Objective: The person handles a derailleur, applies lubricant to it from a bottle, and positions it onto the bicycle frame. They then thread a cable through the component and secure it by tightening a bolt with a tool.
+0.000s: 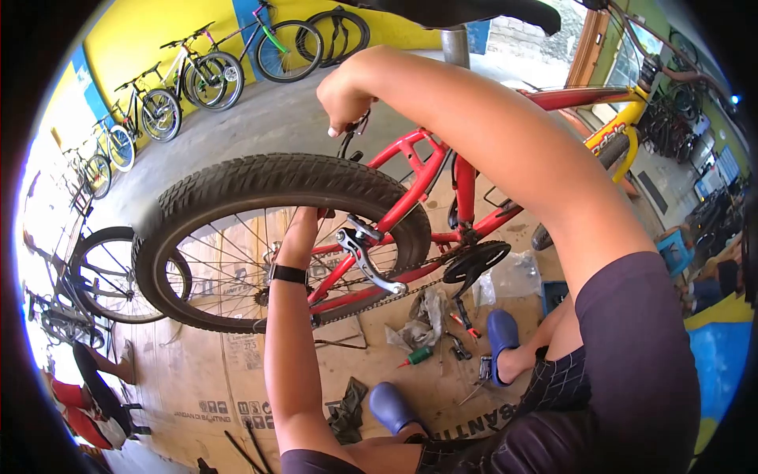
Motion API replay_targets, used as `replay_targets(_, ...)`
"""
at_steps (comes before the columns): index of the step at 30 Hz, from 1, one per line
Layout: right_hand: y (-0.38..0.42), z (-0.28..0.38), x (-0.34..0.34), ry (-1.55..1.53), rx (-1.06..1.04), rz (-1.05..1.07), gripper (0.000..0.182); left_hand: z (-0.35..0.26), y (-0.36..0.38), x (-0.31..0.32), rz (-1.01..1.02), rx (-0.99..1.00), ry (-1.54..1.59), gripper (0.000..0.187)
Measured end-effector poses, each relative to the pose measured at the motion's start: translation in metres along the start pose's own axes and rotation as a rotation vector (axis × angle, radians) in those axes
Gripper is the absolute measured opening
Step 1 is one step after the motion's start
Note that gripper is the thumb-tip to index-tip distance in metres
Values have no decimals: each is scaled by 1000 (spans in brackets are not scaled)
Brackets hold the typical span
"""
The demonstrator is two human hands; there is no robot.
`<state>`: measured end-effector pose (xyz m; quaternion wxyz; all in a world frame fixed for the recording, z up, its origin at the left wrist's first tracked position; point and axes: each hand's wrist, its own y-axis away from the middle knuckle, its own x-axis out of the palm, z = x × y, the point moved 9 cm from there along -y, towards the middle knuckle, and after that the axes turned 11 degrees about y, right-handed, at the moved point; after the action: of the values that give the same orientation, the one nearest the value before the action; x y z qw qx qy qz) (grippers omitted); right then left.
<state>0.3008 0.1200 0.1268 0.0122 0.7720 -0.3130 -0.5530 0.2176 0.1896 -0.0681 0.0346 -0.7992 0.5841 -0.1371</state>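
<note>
A red bicycle frame (466,193) with a fat knobby rear tire (276,175) is in front of me. My left hand (302,229) reaches up beside the spokes to the red seat stay; its fingers are hidden behind the stay and tire. My right hand (347,93) is closed beyond the top of the tire, above a thin black part (348,145); what lies inside the fingers is hidden. A silver and black brake lever (369,261) hangs against the red frame tubes. The chain (379,297) runs to the black crankset (476,262).
Cardboard (213,379) covers the floor, with a green-handled tool (416,356), grey rags (426,316) and a plastic bag (513,276) on it. Several bicycles (158,110) line the yellow wall. Another person's leg (110,365) shows at lower left. The saddle (466,11) overhangs above.
</note>
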Motion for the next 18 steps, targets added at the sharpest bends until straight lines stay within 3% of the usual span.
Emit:
replay_targets(4,3,10,-11,158,-62,-136,47,-1,-1,3,43,-6,-10,43)
replay_targets(8,3,4,0,-59,33,34,49,6,-5,-2,58,-24,77,37)
replay_targets(18,0,-2,-1,-45,8,-68,49,16,-7,-9,5,-80,-5,53)
